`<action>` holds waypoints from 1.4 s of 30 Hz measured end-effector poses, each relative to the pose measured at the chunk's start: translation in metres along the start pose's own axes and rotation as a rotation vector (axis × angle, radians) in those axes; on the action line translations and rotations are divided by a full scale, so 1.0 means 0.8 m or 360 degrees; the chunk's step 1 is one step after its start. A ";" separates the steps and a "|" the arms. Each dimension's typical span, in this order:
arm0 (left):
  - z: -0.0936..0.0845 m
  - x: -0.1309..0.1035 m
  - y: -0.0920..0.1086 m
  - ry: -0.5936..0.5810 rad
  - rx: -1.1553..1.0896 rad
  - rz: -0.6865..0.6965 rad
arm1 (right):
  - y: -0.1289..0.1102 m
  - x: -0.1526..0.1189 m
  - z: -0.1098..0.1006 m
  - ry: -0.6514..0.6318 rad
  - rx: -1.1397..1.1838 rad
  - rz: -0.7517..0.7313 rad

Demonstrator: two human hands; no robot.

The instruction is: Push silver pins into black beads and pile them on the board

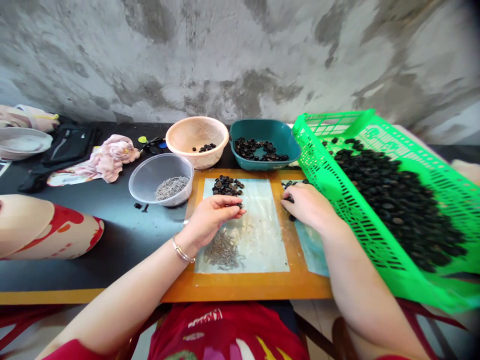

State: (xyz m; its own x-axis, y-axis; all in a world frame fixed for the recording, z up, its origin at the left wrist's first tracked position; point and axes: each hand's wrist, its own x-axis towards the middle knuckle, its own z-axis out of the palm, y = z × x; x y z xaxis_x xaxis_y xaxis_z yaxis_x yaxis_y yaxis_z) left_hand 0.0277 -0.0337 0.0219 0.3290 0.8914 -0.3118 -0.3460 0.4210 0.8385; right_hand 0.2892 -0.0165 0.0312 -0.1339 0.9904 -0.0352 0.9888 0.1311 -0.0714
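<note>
My left hand [215,215] is closed in a pinch above a pale sheet [258,225], and a small dark part [240,205] shows at its fingertips. Just beyond it lies a heap of small round black parts [227,186], some with a hole. Below the wrist, a pile of thin grey metal screws or pins [224,250] is spread on the same sheet. My right hand [309,204] rests at the second sheet [313,250], its fingers curled around a small black part [289,198]. More black pieces lie around those fingertips, partly hidden by the hand.
A green crate [337,197] full of black parts stands at the right. Along the back are a teal basin [262,165], a peach bowl [198,158] and a clear bowl [137,186] of metal pins. A pink cloth [108,160] and a patterned paper cup [78,230] are at the left.
</note>
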 end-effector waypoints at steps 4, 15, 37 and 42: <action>0.002 -0.001 -0.001 0.0014 0.0060 0.0087 | -0.001 -0.001 -0.001 0.0124 0.0291 -0.0032; 0.008 -0.009 -0.008 0.0141 0.0402 0.0298 | -0.073 -0.020 0.005 0.0198 0.1285 -0.0542; 0.011 -0.012 -0.008 0.0164 0.0628 0.0524 | -0.085 -0.029 0.017 0.0593 0.1243 -0.0699; 0.011 -0.012 -0.007 0.0159 0.0615 0.0486 | -0.085 -0.030 0.016 0.0624 0.1197 -0.0752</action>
State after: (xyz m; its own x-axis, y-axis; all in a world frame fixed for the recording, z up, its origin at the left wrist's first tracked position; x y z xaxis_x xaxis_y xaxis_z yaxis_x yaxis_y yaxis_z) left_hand 0.0346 -0.0462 0.0239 0.1711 0.9839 -0.0521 -0.0562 0.0625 0.9965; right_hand 0.2241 -0.0498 0.0239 -0.3403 0.8051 0.4859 0.5198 0.5916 -0.6163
